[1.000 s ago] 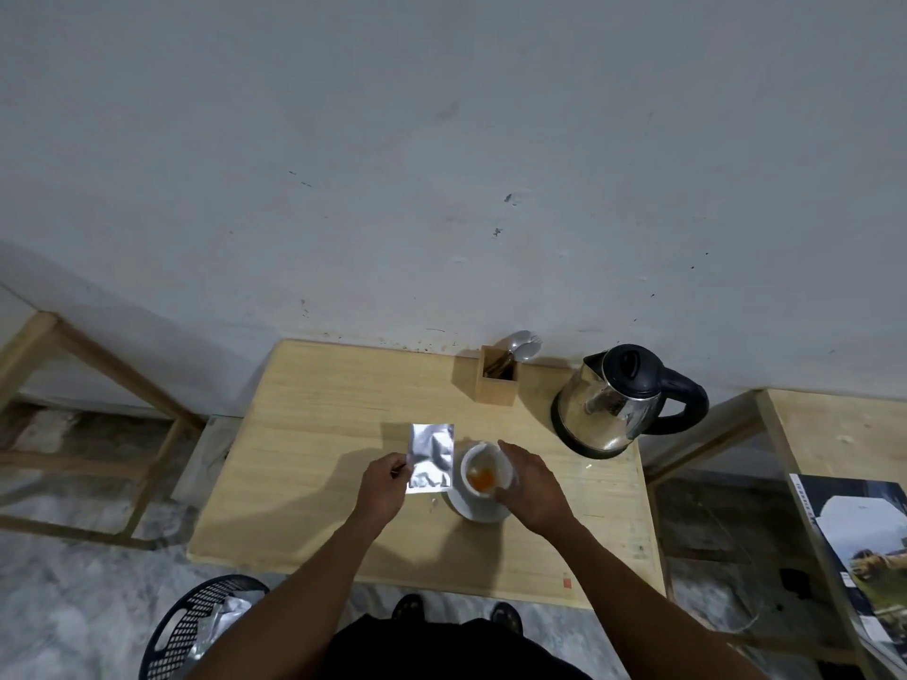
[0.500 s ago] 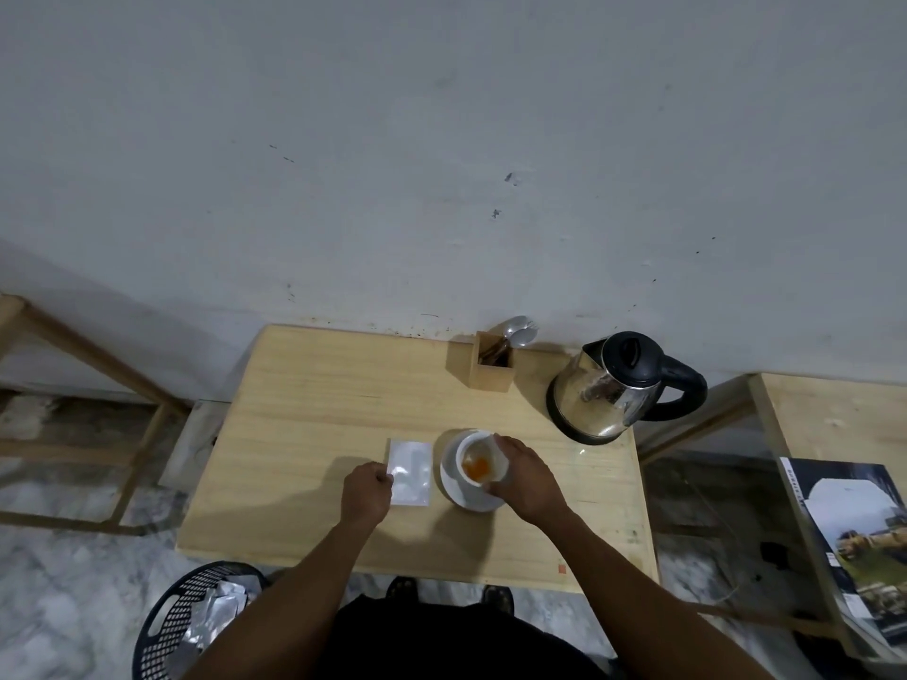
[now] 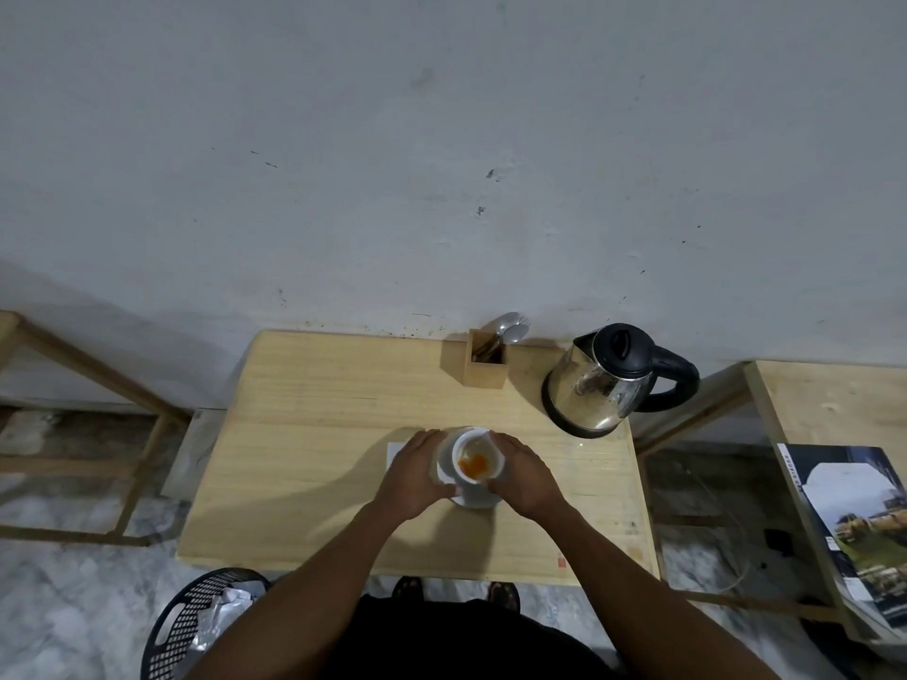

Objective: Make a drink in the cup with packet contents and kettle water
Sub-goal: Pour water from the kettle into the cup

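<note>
Cup (image 3: pixel 477 462) with orange powder in its bottom sits on its saucer (image 3: pixel 475 498) near the table's front edge; my left hand (image 3: pixel 412 476) and right hand (image 3: pixel 521 476) wrap its sides, fingers curled against it. I'd steady it upright and well centred, then free my right for the kettle (image 3: pixel 596 385) at the back right.

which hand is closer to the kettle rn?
Right. The right hand is on the side of the cup that faces the kettle, with bare table between them. The left hand is on the cup's far side.
</note>
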